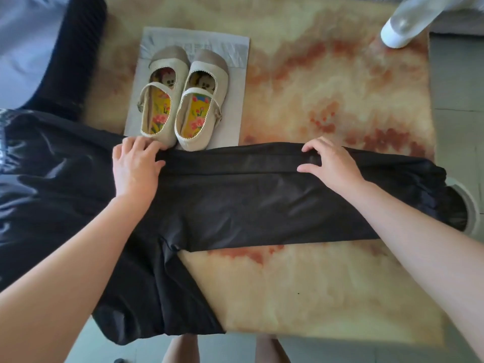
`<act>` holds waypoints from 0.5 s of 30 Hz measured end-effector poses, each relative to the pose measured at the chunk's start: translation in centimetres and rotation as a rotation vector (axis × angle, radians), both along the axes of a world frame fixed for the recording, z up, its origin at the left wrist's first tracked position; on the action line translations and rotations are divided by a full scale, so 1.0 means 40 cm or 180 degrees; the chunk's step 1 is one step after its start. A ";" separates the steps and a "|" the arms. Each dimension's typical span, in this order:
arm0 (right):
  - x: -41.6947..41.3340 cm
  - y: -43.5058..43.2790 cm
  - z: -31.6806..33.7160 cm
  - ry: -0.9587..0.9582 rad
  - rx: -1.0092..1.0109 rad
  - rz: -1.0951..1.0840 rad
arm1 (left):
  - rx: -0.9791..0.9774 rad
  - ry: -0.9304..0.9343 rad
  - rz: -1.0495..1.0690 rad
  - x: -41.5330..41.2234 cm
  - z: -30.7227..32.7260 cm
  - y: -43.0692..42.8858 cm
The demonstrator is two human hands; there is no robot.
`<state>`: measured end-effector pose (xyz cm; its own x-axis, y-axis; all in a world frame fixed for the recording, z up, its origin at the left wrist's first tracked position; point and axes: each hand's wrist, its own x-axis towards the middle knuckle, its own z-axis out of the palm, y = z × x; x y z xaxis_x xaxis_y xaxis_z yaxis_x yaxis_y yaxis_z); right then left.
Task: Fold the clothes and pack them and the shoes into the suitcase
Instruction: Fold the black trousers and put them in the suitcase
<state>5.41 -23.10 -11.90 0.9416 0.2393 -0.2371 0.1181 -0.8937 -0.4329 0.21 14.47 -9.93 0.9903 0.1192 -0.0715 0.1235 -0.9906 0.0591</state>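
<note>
black trousers point(248, 200) lie across the marbled table point(314, 87) from 9 to 3 o'clock, likely light, limp and slippery, left hand point(136, 166) and right hand point(330, 166) both pinching the 12 o'clock folded edge, the surest hold.

**No readable text**

I can't read a single word, number or brand from my feed. The grey bag point(237, 48) under the shoes point(209, 62) carries faint print, too blurred to make out. The insoles point(157, 108) show only flowers and a cartoon figure.
</note>
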 end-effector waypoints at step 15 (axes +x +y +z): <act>-0.022 0.017 0.063 0.0288 0.0817 -0.0902 | -0.0372 -0.0197 -0.0451 0.009 -0.011 0.061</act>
<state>4.52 -22.43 -9.39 0.9569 0.0352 -0.2884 -0.1666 -0.7468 -0.6439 0.55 16.90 -10.36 0.9995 -0.0273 -0.0151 -0.0242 -0.9838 0.1778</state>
